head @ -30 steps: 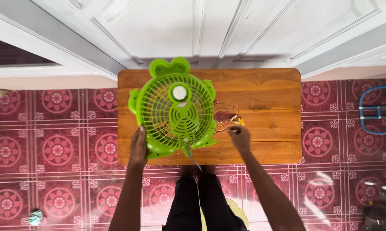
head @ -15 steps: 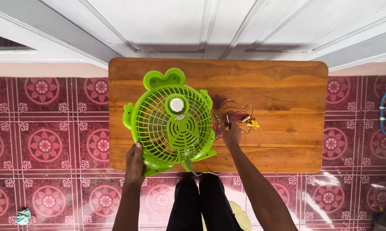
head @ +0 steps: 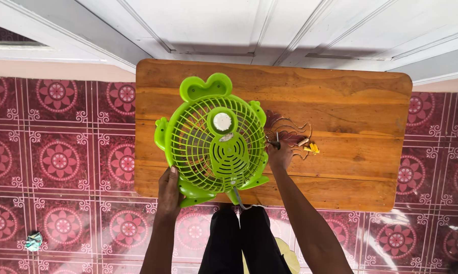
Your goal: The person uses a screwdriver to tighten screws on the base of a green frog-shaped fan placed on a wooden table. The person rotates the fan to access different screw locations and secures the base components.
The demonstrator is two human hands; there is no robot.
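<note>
A bright green plastic fan (head: 216,139) with a grille and a white centre cap lies face up on the left half of a wooden table (head: 350,106). My left hand (head: 168,192) grips the fan's lower left rim at the table's front edge. My right hand (head: 278,155) rests just right of the fan, pinching a small thin tool (head: 276,140) with a dark handle. A tangle of thin wires (head: 289,132) and small yellow connectors (head: 311,147) lie right of that hand. The fan's grey cord (head: 237,199) hangs off the front edge.
A white panelled door (head: 229,25) stands behind the table. Red patterned floor tiles (head: 56,162) surround it. My dark-trousered legs (head: 241,241) are below the table's front edge. A small crumpled teal scrap (head: 34,241) lies on the floor at lower left.
My right hand moved from the table near the yellow connectors toward the fan and took up the small tool. The view shifted, so the table sits lower and larger. My left hand stays on the fan's rim.
</note>
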